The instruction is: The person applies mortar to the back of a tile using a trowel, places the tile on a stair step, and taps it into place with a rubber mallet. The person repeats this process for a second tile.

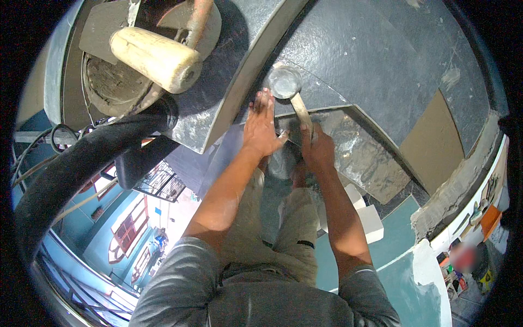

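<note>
My right hand [317,148] is closed around the pale wooden handle of a mallet [285,82]. The mallet's round grey head rests on or just above a dark grey tile [348,60], near the tile's lower edge. Just left of the head, my left hand [262,131] lies flat with its fingers stretched out and its thumb apart. Its fingertips reach the edge of the dark tile surface. Beside my right hand, a strip of rough mortar-smeared surface [365,155] shows below the tile edge.
At upper left are a bucket of mortar [117,82] and a thick pale wooden handle [155,59]. A raised tile edge [239,76] runs nearby. A brown tile piece [436,141] lies at right, and white blocks [368,223] sit beside my right forearm. A black tube [92,158] crosses the left.
</note>
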### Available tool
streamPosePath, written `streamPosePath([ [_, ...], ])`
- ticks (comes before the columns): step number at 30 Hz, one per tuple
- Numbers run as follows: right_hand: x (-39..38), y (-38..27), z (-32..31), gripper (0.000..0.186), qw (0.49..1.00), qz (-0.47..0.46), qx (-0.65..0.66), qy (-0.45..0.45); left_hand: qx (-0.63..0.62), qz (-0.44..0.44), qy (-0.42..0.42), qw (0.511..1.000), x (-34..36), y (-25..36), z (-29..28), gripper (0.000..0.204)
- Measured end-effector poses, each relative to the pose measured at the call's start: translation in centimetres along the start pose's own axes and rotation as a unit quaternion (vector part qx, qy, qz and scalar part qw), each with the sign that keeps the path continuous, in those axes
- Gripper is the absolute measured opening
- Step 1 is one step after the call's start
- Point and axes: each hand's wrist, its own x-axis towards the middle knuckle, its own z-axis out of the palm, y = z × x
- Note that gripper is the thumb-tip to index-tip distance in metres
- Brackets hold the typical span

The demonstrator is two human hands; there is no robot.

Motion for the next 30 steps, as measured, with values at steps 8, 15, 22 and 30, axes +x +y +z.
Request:
streamPosePath([
  [8, 0.4, -1.5, 0.0, 0.054, 1.0, -0.013, 0.018, -0.006, -0.008, -0.013, -0.024, 1.0, 0.1, 0.2, -0.5, 0.112],
  [15, 0.8, -1.6, 1.4, 0.051, 0.999, -0.018, 0.034, 0.02, -0.025, -0.03, -0.054, 0.998, 0.0, 0.4, -0.8, 0.117],
  [22, 0.9, -1.8, 1.6, 0.047, 0.998, -0.015, 0.062, 0.014, -0.044, -0.005, 0.001, 0.999, 0.0, -0.3, -0.1, 0.118],
  [30, 0.6, -1.9, 2.1, 0.049, 0.997, -0.023, 0.054, 0.05, -0.057, 0.035, 0.018, 0.998, -0.2, -1.1, 0.0, 0.125],
])
